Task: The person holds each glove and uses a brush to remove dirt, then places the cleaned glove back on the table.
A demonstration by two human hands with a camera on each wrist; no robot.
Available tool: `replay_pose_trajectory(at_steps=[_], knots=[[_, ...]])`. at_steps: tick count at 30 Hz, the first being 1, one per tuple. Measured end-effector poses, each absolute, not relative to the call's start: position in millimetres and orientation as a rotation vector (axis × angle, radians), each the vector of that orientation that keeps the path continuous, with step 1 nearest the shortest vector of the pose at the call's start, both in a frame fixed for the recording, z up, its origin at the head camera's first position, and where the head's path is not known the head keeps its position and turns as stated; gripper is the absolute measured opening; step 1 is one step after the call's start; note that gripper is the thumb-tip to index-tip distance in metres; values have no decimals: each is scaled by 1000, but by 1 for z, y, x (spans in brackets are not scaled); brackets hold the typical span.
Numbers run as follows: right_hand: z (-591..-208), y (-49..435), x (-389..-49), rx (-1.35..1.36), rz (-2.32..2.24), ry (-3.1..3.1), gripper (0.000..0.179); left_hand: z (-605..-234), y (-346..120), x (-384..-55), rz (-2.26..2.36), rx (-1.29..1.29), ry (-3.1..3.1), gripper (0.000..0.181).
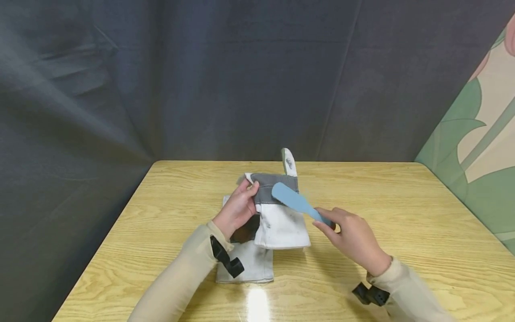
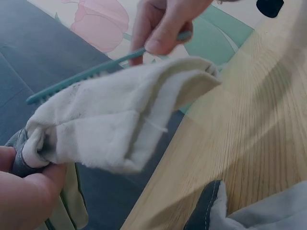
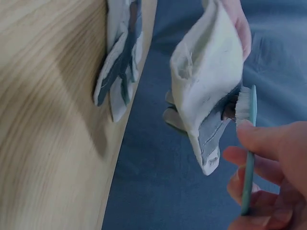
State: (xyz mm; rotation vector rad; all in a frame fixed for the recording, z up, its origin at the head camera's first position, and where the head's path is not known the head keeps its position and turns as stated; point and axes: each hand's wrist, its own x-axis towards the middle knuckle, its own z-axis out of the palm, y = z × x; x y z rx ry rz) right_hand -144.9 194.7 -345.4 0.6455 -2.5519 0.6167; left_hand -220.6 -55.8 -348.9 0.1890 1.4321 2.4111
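Note:
My left hand [image 1: 237, 209] grips a white and grey work glove [image 1: 283, 226] by its side, holding it up over the table. Dark smudges mark the glove's white cloth, and one of its fingers sticks up at the top. Between thumb and fingers, my right hand [image 1: 356, 235] holds a light blue brush [image 1: 293, 198] by its handle. The brush's white bristles [image 3: 243, 105] face the glove and meet its grey patch in the right wrist view. A second work glove [image 1: 247, 264] lies on the table below, partly hidden by the left hand and the raised glove.
The wooden table [image 1: 161, 210] has light grain and a bright reflection near its front. A dark cloth [image 1: 257, 80] hangs behind it and down the left side. On the right is a panel with a flower pattern [image 1: 483, 147]. Each wrist carries a small black camera mount.

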Motion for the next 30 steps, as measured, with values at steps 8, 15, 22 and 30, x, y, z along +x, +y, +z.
replay_pose_trajectory(at_steps=[8, 15, 22, 30], knots=[[-348, 201, -146, 587, 545, -2592, 32, -349, -56, -220, 2406, 158, 1439, 38], [-350, 207, -147, 561, 531, -2631, 32, -349, -56, -220, 2413, 183, 1397, 44], [-346, 209, -146, 561, 571, -2627, 32, -350, -54, -221, 2411, 203, 1426, 45], [-340, 199, -147, 572, 539, -2566, 33, -351, -52, -222, 2446, 184, 1426, 45]])
